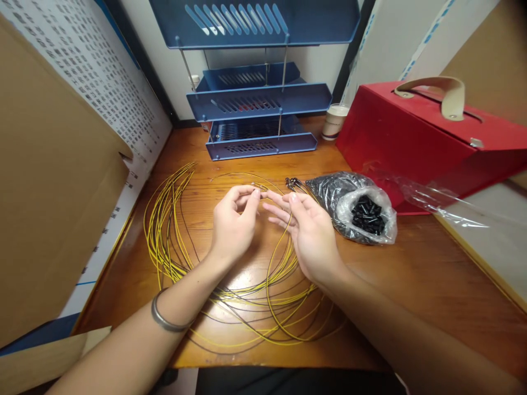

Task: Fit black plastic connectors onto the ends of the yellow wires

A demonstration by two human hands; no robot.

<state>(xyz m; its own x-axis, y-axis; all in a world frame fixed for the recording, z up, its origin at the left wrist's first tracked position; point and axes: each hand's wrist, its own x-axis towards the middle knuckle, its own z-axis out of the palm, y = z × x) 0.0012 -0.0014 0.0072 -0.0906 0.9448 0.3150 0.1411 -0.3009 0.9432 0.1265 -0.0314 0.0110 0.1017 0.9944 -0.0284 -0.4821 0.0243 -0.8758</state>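
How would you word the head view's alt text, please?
A person's left hand and right hand are close together above yellow and dark wires on a desk, near a bag of black pieces, a red box and blue trays.

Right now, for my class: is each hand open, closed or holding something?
Left hand: closed at thumb and forefinger; anything pinched there is too small to tell.
Right hand: closed at thumb and forefinger, apparently holding a yellow cable.

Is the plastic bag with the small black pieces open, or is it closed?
Open. The plastic bag, lying near the right hand, has its mouth spread, and many black pieces show inside.
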